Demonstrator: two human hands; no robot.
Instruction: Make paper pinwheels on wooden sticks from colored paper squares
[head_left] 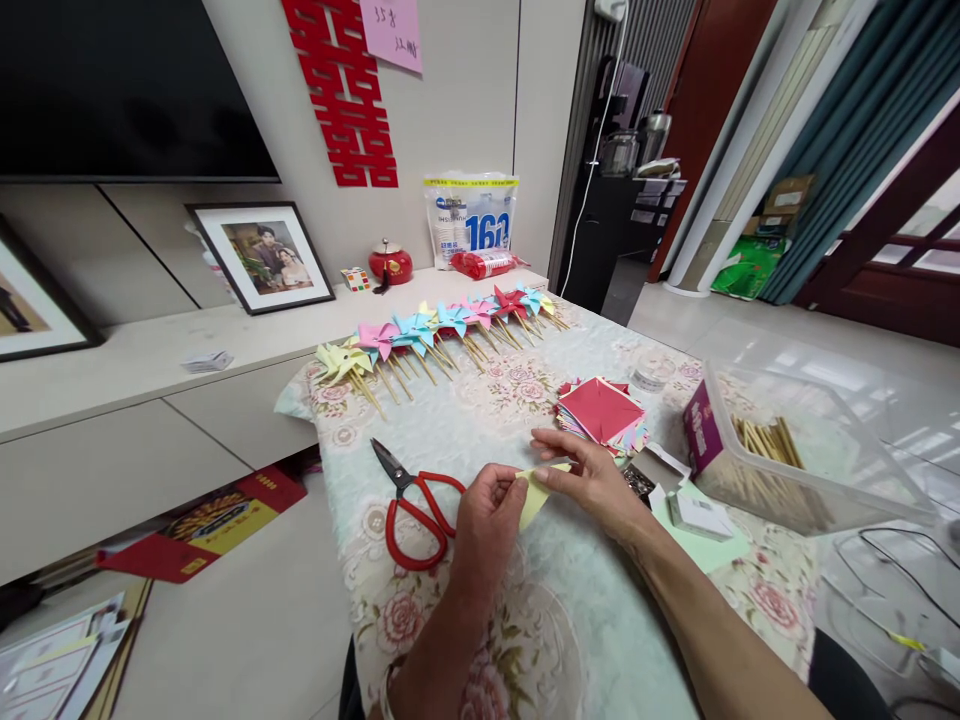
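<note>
Yellow paper square (538, 490) was held low over tabletop (480, 420), pinched between both hands. Left hand (487, 510) was clamped on its near corner, right hand (592, 480) on far edge, fingers closed on sheet. Red-handled scissors (412, 505) were laid just left of left hand, blades apart. Stack of coloured paper (604, 412) was seen just beyond right hand. Row of finished pinwheels (435, 330) was lined along far edge. Clear box of wooden sticks (780, 460) was placed well to right.
</note>
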